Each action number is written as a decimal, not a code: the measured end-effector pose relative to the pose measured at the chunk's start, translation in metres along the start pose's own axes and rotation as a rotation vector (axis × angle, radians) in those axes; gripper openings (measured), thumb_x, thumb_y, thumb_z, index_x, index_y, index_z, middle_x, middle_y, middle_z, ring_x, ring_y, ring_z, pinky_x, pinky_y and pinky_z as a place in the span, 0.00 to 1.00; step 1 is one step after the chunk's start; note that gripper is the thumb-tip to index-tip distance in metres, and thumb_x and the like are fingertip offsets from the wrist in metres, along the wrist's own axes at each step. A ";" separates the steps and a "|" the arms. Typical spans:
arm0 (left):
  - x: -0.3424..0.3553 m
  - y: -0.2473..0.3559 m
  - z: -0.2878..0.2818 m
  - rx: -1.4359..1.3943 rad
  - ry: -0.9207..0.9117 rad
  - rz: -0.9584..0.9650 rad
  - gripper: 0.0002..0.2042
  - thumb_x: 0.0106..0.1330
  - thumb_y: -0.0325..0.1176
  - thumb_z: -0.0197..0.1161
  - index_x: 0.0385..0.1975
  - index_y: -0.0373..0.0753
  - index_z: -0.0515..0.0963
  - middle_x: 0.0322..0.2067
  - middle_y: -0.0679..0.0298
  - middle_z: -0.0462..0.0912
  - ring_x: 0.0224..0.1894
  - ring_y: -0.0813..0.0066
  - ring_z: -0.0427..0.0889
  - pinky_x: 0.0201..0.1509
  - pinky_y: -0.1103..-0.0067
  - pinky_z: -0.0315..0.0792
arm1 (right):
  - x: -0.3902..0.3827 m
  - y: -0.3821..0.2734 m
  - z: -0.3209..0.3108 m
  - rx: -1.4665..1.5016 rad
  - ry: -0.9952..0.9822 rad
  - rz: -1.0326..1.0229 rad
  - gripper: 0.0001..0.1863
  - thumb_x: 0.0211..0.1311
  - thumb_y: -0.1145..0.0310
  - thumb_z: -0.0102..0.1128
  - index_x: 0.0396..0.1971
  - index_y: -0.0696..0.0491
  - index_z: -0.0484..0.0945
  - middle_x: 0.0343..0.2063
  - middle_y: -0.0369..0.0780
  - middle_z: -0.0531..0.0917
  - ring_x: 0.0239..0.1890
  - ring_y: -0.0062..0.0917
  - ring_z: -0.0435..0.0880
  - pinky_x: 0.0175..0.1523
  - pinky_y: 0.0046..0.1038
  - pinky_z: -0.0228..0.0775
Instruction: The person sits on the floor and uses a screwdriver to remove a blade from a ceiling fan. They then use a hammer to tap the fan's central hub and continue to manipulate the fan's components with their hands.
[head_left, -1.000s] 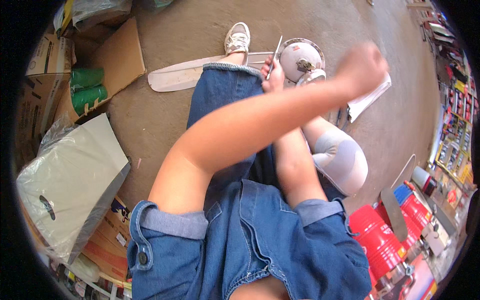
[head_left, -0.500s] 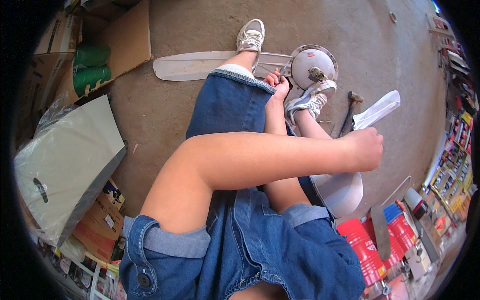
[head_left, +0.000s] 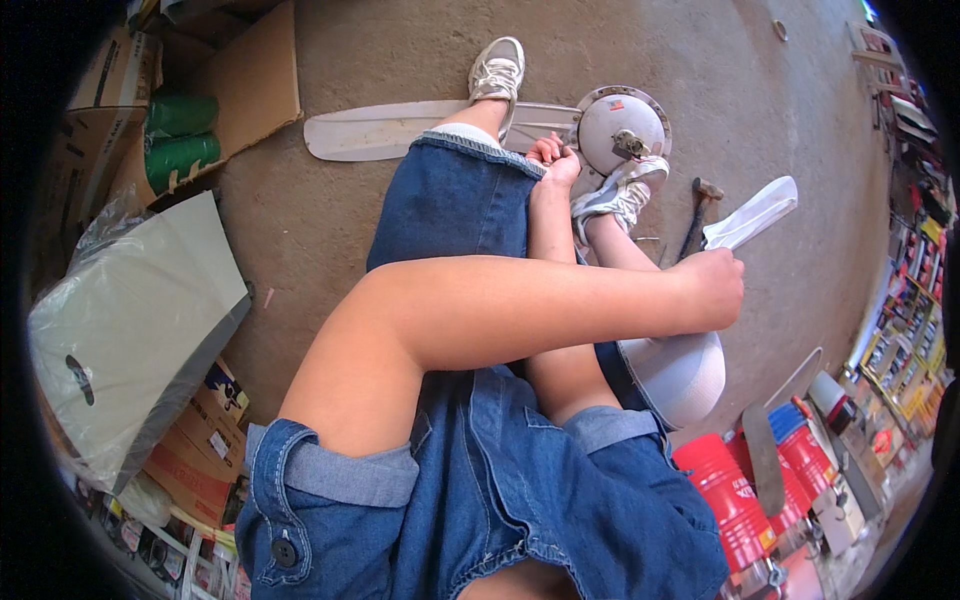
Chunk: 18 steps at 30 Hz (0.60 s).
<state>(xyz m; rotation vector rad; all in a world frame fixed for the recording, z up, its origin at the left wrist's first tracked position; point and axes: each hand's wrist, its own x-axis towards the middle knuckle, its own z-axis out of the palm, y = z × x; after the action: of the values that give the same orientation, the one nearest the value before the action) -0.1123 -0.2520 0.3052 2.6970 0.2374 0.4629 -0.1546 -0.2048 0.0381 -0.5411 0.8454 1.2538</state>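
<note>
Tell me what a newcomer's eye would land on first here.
Probably the left forearm, crossing over the right forearm and ending in a closed left hand at right of centre. Next, the pale round hub with its long blade on the floor, top centre, beside the right hand. Then the bright red containers at lower right.

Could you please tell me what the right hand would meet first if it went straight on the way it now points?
The right hand would probably meet the long white blade first, at the end beside the round hub, though depth is unclear and the hand might pass over.
</note>
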 end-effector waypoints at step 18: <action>0.000 0.004 0.004 -0.006 0.006 0.002 0.06 0.51 0.35 0.59 0.21 0.46 0.83 0.27 0.70 0.81 0.37 0.71 0.76 0.34 0.78 0.68 | -0.008 0.002 0.013 -0.044 0.036 0.016 0.10 0.58 0.70 0.35 0.27 0.61 0.64 0.14 0.33 0.63 0.10 0.16 0.58 0.12 0.18 0.51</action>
<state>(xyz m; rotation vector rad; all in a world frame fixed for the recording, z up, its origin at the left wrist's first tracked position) -0.1105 -0.2576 0.3032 2.6908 0.2348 0.4713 -0.1536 -0.1994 0.0524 -0.5942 0.8555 1.2829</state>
